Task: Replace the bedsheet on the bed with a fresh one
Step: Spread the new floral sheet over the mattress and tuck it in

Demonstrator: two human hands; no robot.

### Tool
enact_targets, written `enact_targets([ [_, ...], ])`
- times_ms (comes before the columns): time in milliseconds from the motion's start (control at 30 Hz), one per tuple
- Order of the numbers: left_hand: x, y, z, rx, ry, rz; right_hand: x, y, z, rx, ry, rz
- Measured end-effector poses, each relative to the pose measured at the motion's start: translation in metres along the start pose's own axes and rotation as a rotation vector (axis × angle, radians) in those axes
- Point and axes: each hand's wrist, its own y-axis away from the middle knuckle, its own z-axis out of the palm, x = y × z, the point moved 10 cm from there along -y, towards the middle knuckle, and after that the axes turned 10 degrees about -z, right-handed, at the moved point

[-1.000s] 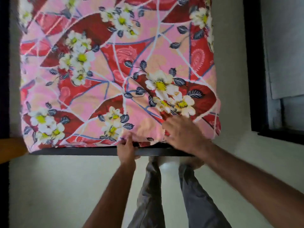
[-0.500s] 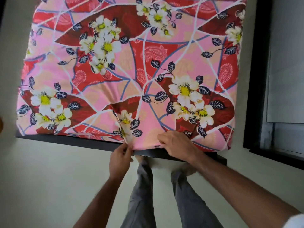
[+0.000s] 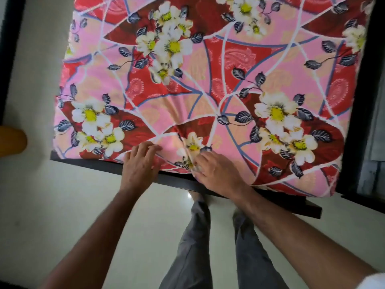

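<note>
The bedsheet [image 3: 208,80], pink and red with white flowers, lay spread over the bed, its near edge hanging at the dark bed frame [image 3: 170,180]. A fold of cloth rose between the two hands near that edge. The left hand [image 3: 139,165] rested on the sheet with fingers bent, tips pressing into the cloth. The right hand [image 3: 218,174] pinched the bunched fold with curled fingers. Below, grey trouser legs [image 3: 193,247] stood on the pale floor [image 3: 62,205]. An orange object [image 3: 10,140] sat at the left edge.

No readable text, labels or numbers anywhere.
</note>
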Motion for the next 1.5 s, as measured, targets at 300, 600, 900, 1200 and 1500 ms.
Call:
enact_targets([
  [300, -0.023, -0.011, -0.004, -0.033, -0.112, 0.72, -0.048, -0.091, 0.037, -0.029, 0.179, 0.146],
  [600, -0.083, 0.011, 0.002, -0.19, -0.05, 0.657, -0.082, -0.124, 0.062, -0.33, -0.114, 0.102],
  [900, -0.301, -0.033, -0.046, -0.111, 0.202, -0.619, -0.158, -0.207, 0.044, 0.026, -0.027, 0.108],
  [1200, -0.344, -0.05, -0.003, -0.18, 0.262, -0.441, -0.159, -0.271, 0.095, 0.009, 0.334, 0.256],
  [1500, -0.438, -0.05, -0.02, -0.157, 0.601, -0.36, -0.221, -0.281, 0.124, -0.009, -0.036, 0.148],
])
